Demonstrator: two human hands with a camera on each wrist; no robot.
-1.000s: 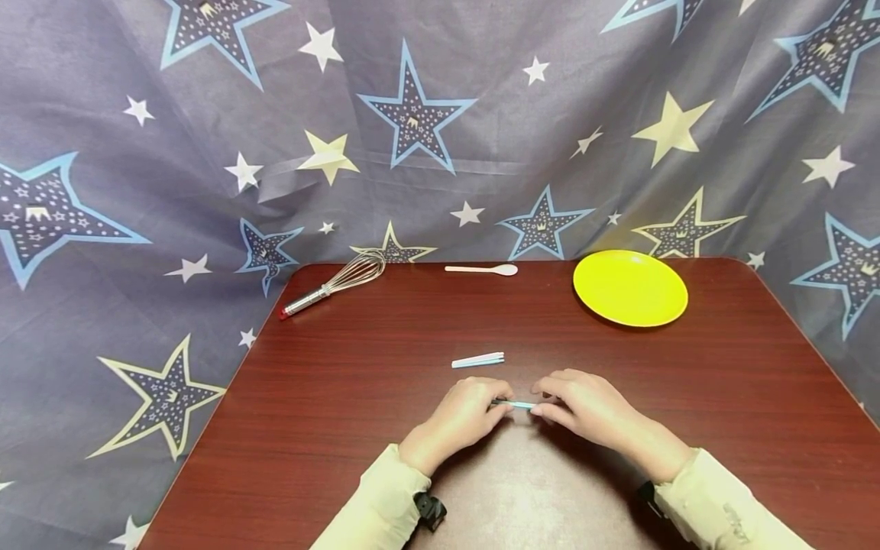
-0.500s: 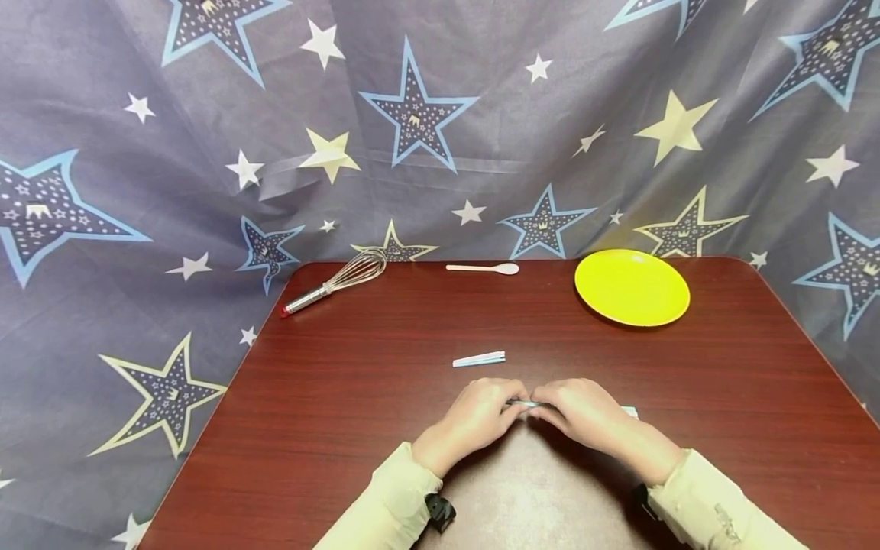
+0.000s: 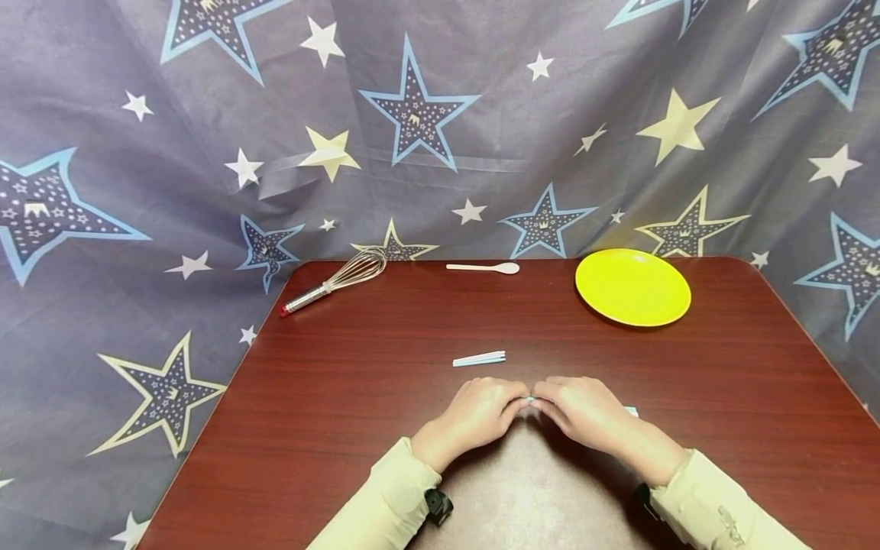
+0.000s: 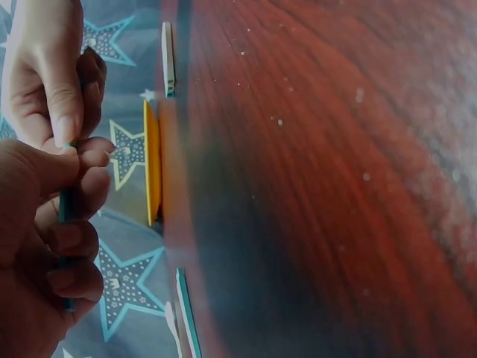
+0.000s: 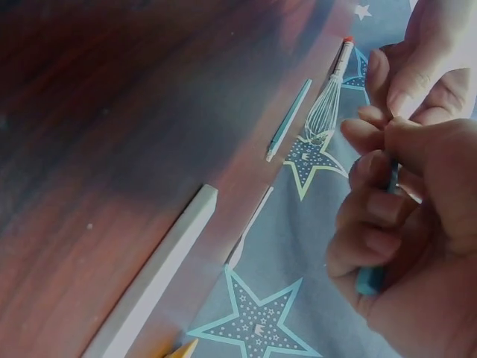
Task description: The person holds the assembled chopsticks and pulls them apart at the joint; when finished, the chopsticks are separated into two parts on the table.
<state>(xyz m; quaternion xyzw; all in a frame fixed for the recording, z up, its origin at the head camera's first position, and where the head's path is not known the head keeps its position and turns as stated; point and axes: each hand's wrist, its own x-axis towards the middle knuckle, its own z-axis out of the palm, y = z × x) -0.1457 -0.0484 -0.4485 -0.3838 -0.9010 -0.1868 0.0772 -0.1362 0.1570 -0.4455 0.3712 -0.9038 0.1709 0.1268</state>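
Observation:
Close together over the middle of the table, both hands grip one slim teal bag clip (image 5: 370, 279). My left hand (image 3: 476, 416) pinches it between thumb and index finger, with the other fingers curled round its length. My right hand (image 3: 580, 409) does the same from the other side, thumb tip meeting the left thumb. Most of the clip is hidden inside the hands; only a bit of teal shows between the fingertips in the head view. A second white and light-blue clip (image 3: 479, 359) lies just beyond the left hand. Past the right wrist, the end of a pale bar (image 3: 631, 411) peeks out.
At the far left of the table (image 3: 309, 397) lies a wire whisk (image 3: 337, 283). A white spoon (image 3: 483, 268) is at the back edge, and a yellow plate (image 3: 632, 287) at the back right. A grey star-patterned cloth (image 3: 440, 191) hangs behind.
The hands have come together along the teal clip, the left moving right; the right hand's fingers have closed on it. The stretch of clip showing between them has shrunk. The pale bar's end came into sight.

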